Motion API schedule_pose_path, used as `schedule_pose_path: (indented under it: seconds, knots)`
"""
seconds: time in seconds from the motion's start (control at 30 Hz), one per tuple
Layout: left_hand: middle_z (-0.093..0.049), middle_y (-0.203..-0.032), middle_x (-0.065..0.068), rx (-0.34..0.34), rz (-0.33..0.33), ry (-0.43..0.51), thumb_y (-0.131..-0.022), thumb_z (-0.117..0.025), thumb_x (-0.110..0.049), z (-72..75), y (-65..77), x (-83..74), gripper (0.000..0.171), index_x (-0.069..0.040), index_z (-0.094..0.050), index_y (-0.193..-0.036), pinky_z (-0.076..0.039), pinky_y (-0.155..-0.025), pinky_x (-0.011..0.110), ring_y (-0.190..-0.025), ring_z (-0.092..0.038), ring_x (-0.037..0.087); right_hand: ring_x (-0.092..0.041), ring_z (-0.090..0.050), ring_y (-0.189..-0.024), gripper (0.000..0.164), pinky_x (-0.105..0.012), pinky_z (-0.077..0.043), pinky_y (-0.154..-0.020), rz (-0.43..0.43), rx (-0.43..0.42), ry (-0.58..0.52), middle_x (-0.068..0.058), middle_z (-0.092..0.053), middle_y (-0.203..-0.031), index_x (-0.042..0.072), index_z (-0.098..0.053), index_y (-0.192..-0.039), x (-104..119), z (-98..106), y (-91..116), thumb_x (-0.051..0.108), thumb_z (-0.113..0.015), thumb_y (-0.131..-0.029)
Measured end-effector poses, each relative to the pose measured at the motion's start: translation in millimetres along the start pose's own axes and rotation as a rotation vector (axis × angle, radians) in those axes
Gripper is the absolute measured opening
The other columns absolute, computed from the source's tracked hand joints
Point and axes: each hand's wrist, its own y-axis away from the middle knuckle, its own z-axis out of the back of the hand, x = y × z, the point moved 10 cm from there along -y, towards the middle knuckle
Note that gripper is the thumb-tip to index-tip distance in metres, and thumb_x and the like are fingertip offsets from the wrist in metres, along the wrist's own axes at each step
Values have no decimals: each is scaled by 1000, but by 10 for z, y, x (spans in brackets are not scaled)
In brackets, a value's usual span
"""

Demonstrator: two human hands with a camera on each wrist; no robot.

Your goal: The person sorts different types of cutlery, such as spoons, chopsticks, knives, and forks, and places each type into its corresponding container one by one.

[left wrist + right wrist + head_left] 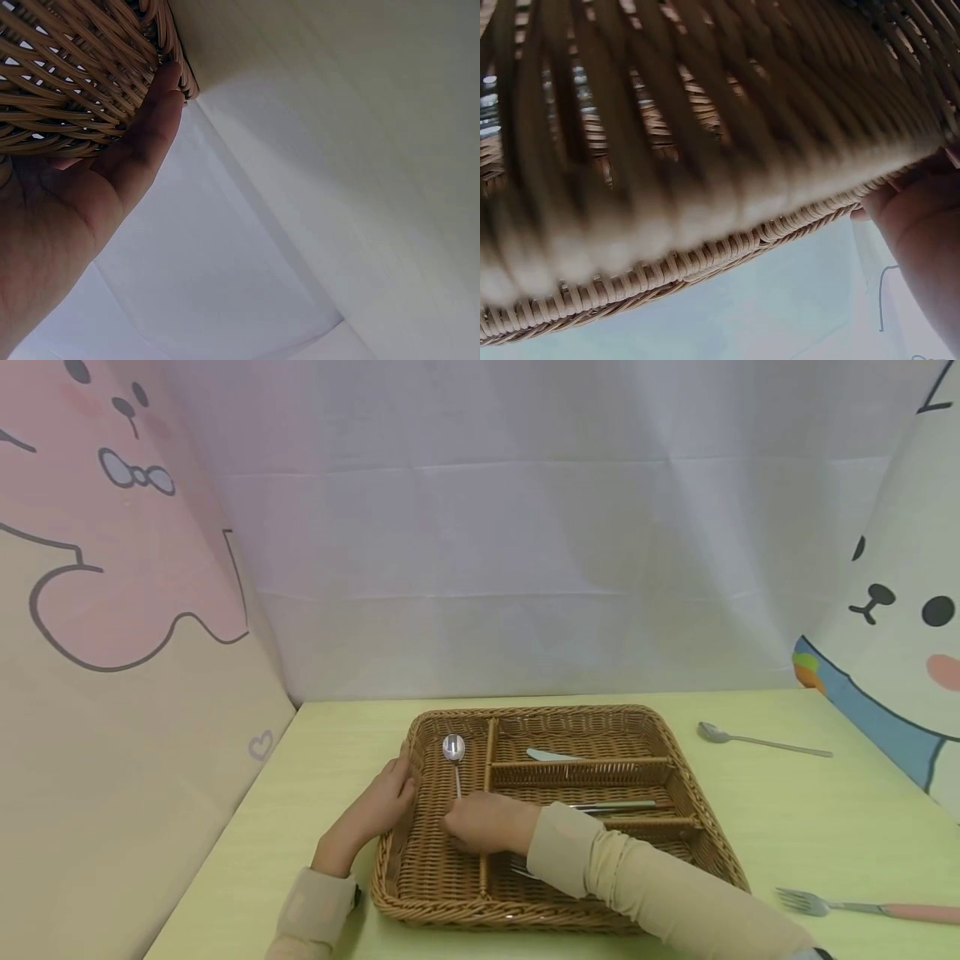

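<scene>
A wicker cutlery basket [427, 912] with several compartments sits on the table. In its long left compartment lies a small silver spoon [453, 748], bowl toward the back. My right hand [483, 821] pinches the spoon's handle end, its fingertips hidden under the knuckles. In the right wrist view, part of that hand [922, 232] shows beyond a blurred wicker divider [727, 180]. My left hand [382, 797] rests against the basket's left side, and the left wrist view shows its fingers [154, 139] lying fairly straight along the outer weave.
A pale green handle [551, 755] lies in the back compartment; slim green-ended metal cutlery [618, 806] lies in the middle one. Fork tines [521, 867] show under my right sleeve. Right of the basket lie a spoon [757, 741] and a pink-handled fork [862, 907].
</scene>
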Motion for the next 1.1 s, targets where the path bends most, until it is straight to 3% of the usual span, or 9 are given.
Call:
schedule_pose_path:
  seconds: [0.17,0.43,0.77,0.9,1.1]
  knots:
    - [-31,-135,38,0,-2,2,-96,-38,-11,-6,-1,3,62,9,-1,-142,-37,-97,59,-122,-35,46,-8,-56,-61,15,-24,-54,-58,1,-36,61,3,-63,-74,16,-64,-78,-7,43,14,18,-55,-89]
    - [-31,-136,37,-1,3,12,-95,-39,-10,-20,-7,16,63,8,0,-142,-38,-96,58,-122,-36,45,-10,-60,-77,12,-32,-53,-76,-55,-104,194,3,-65,-84,18,-66,-91,-102,223,79,22,-55,-89]
    - [-30,-136,38,7,6,3,-96,-38,-10,-20,-14,17,63,8,1,-142,-37,-97,58,-123,-34,46,-15,-61,-92,22,-37,-53,-82,-152,-130,195,0,-68,-101,16,-64,-108,-331,462,291,22,-56,-89]
    - [-30,-136,38,14,13,6,-96,-38,-11,-25,-16,27,63,8,2,-142,-37,-98,59,-123,-34,46,-17,-61,-87,17,-38,-54,-78,-182,-181,170,-1,-68,-97,14,-65,-101,-451,568,433,21,-56,-88]
    - [-29,-137,38,22,18,5,-96,-37,-11,-35,-22,41,64,6,4,-142,-36,-98,59,-123,-33,46,-15,-54,-65,8,-31,-49,-56,-221,-303,119,0,-63,-75,14,-62,-80,-677,742,683,15,-57,-85]
